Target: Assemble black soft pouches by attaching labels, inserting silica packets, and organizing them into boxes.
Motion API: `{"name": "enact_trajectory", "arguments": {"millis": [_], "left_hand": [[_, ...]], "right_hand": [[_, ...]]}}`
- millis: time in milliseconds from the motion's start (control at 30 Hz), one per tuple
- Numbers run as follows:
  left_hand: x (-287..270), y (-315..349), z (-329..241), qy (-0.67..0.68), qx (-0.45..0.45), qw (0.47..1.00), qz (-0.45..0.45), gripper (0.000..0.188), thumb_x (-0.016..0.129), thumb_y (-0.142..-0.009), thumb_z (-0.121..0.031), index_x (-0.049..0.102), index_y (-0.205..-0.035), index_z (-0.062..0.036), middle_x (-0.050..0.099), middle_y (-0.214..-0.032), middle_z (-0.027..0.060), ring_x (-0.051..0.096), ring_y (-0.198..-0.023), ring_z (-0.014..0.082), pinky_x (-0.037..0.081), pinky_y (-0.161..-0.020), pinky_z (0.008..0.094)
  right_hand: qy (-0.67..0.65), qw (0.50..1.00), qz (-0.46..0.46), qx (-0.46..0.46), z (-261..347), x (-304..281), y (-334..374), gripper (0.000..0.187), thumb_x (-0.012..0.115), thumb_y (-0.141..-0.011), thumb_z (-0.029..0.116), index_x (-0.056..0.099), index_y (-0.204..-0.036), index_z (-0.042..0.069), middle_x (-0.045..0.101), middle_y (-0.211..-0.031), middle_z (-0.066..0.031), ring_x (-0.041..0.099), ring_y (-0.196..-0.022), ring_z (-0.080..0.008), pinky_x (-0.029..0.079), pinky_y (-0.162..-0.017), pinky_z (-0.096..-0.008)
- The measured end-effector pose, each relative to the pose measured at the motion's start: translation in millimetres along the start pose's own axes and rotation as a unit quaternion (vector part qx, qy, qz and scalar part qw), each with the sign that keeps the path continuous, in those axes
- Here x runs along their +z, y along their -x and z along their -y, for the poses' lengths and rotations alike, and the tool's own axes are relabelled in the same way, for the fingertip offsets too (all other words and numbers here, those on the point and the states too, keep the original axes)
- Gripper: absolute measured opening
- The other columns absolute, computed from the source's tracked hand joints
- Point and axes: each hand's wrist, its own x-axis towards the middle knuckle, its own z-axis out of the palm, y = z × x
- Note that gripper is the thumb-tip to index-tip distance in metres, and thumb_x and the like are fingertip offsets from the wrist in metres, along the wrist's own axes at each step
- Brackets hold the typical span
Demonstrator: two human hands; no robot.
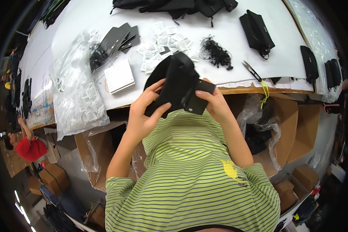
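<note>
A small black fabric pouch (176, 83) is held up in front of my chest, over the table's near edge. My left hand (145, 106) grips its left side, with fingers behind and thumb in front. In my right hand (215, 102), a flat black hang tag (200, 97) is pinched against the pouch's right side. Whether a string joins tag and pouch I cannot make out. Just beyond the pouch lies a loose heap of small white labels (152, 50). A tangle of black tag strings (215, 53) rests to its right, and more black tags (120, 37) fan out at its left.
A stack of white cards (119, 77) sits left of my hands, beside a clear plastic bag (79, 94). Thread snips (251, 70) with a yellow cord lie right. Another black pouch (257, 33) stands farther back. Open cardboard boxes (286, 120) are under the table edge.
</note>
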Motion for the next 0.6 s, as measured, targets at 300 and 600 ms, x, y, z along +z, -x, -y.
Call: {"name": "enact_trajectory", "arguments": {"millis": [300, 600], "left_hand": [[-22, 1, 12, -0.041, -0.078, 0.996, -0.006, 0.016, 0.066, -0.080, -0.006, 0.054, -0.087, 0.0019, 0.053, -0.065, 0.0025, 0.043, -0.061, 0.0064, 0.037, -0.055, 0.0221], [-6, 5, -15, -0.070, -0.090, 0.972, 0.204, 0.021, 0.068, -0.080, -0.012, 0.056, -0.090, 0.0024, 0.056, -0.065, 0.0124, 0.048, -0.056, 0.0143, 0.041, -0.055, 0.0271]], "right_hand": [[0.012, 0.998, 0.053, 0.034, 58, -49, 38, 0.047, 0.065, -0.086, 0.014, 0.045, -0.127, 0.004, 0.063, -0.083, -0.0042, 0.062, -0.073, -0.0107, 0.048, -0.064, -0.0230], [0.018, 0.951, -0.202, -0.233, 86, -78, 27, 0.023, 0.067, -0.083, 0.009, 0.058, -0.103, 0.002, 0.066, -0.084, -0.0053, 0.061, -0.074, -0.0100, 0.043, -0.061, -0.0191]]}}
